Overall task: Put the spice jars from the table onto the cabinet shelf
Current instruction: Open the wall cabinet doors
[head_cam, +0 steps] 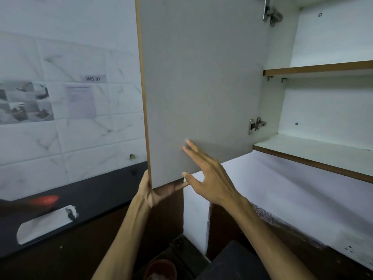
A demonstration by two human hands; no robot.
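Observation:
A grey cabinet door (201, 87) stands swung open in the middle of the view. My left hand (155, 193) grips its lower left corner from below, fingers wrapped under the bottom edge. My right hand (205, 174) is spread flat, fingers apart, against the door's inner face near the bottom. To the right, the open cabinet shows a lower shelf (314, 154) and an upper shelf (319, 68), both bare. No spice jars are in view.
A tiled wall with a "WS 07" label (93, 79) and taped papers is at the left. A dark counter (60, 229) runs below with a white strip and a red blur on it. A round brown container (160, 269) sits at the bottom edge.

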